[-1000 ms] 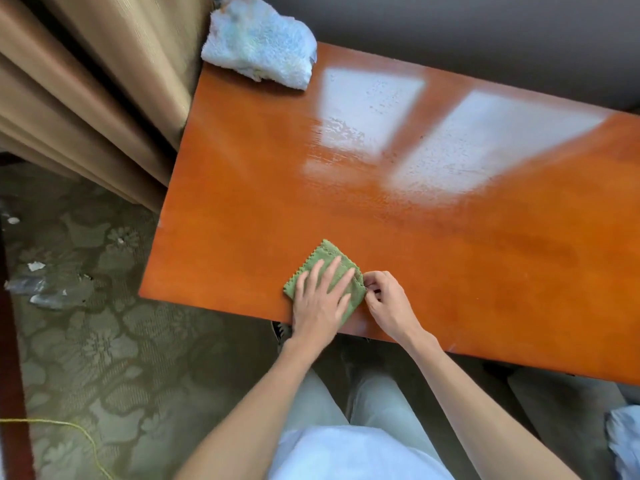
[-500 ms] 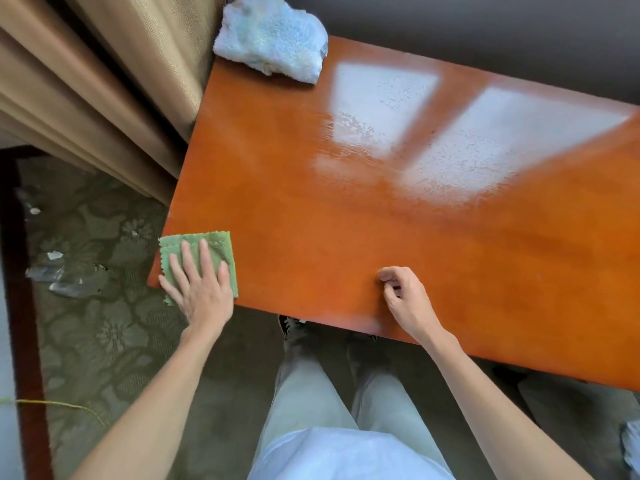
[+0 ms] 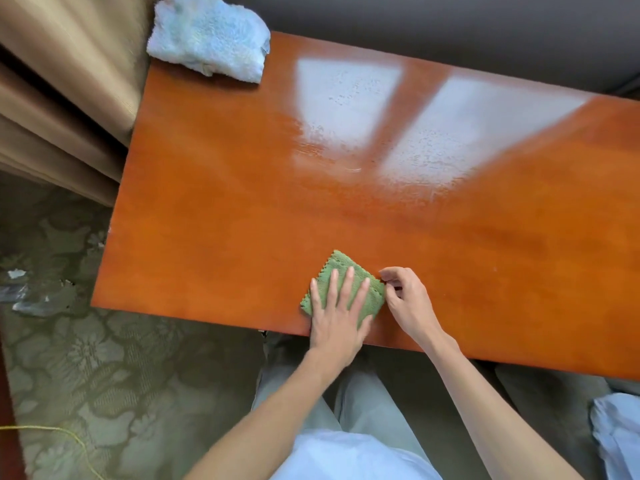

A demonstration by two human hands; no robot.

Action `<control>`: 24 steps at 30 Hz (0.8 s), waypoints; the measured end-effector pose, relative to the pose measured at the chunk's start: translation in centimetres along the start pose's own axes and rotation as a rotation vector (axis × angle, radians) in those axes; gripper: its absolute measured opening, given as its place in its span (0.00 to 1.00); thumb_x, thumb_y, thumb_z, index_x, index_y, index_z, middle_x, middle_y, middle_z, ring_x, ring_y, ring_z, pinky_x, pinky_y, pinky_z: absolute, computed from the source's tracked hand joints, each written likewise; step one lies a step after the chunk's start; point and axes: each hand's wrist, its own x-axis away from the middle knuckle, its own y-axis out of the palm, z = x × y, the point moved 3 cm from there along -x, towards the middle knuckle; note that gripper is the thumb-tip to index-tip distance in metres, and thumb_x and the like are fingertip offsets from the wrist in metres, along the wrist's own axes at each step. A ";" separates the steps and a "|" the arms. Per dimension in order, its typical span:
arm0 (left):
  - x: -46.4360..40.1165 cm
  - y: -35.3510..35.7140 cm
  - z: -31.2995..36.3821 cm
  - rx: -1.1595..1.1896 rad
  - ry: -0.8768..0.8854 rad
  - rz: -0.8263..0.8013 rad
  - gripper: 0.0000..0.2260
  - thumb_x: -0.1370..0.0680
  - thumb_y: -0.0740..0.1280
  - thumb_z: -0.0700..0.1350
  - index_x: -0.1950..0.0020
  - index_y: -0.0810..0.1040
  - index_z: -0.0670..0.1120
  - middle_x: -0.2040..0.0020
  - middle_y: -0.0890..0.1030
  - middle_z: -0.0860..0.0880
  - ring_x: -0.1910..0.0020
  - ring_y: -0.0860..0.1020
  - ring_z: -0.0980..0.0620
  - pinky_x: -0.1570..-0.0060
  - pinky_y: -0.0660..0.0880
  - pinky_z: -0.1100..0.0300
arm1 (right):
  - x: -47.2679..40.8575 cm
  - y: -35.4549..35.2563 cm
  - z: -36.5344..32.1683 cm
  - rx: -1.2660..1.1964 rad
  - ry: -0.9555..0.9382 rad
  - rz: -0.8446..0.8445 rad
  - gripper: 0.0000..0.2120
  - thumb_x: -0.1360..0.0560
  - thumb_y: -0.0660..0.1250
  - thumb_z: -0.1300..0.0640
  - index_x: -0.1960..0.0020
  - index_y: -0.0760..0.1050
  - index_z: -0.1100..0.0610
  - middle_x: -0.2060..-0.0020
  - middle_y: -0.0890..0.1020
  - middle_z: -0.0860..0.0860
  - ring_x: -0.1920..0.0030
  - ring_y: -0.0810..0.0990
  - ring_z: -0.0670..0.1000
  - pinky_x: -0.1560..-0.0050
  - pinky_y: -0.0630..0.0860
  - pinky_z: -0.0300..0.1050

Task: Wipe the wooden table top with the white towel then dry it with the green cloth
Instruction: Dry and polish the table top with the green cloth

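Observation:
The wooden table top [image 3: 346, 209] is glossy orange-brown, with wet-looking bright reflections across its far half. The folded green cloth [image 3: 337, 263] lies near the table's front edge. My left hand [image 3: 341, 315] presses flat on it, fingers spread. My right hand [image 3: 407, 301] rests on the table just right of the cloth, fingers curled, fingertips at the cloth's right edge. The white towel [image 3: 207, 36] sits crumpled on the far left corner, partly over the edge.
Beige curtains [image 3: 59, 98] hang left of the table. A patterned green carpet [image 3: 104, 375] lies below, with bits of litter [image 3: 27, 299] at the left. A grey wall [image 3: 450, 29] runs behind the table. Pale fabric [image 3: 616, 434] shows at lower right.
My left hand swept the green cloth out to the table's front left corner and back right to beside my right hand. My right hand stayed almost in place.

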 end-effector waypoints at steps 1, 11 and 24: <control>-1.0 -0.4 0.1 -0.014 0.017 -0.003 0.33 0.19 0.56 0.61 0.18 0.49 0.52 0.18 0.48 0.43 0.20 0.49 0.38 0.27 0.49 0.30 | -0.1 -0.3 0.3 -0.009 0.010 0.004 0.13 0.22 0.60 0.66 0.43 0.76 0.55 0.48 0.77 0.48 0.49 0.77 0.44 0.49 0.70 0.27; -7.4 -6.1 -15.1 0.021 -0.410 0.066 0.30 0.18 0.48 0.62 0.19 0.44 0.55 0.18 0.44 0.46 0.20 0.44 0.42 0.26 0.39 0.35 | -1.0 -2.2 1.7 -0.033 0.019 -0.020 0.14 0.22 0.59 0.67 0.42 0.76 0.54 0.47 0.77 0.47 0.49 0.76 0.41 0.45 0.71 0.31; 3.9 -1.0 -10.9 0.140 -0.550 0.168 0.30 0.18 0.51 0.53 0.21 0.55 0.37 0.21 0.55 0.33 0.21 0.52 0.35 0.26 0.48 0.31 | -1.4 -3.5 3.0 -0.066 -0.013 -0.018 0.13 0.22 0.60 0.67 0.43 0.77 0.54 0.48 0.78 0.47 0.49 0.77 0.43 0.45 0.72 0.33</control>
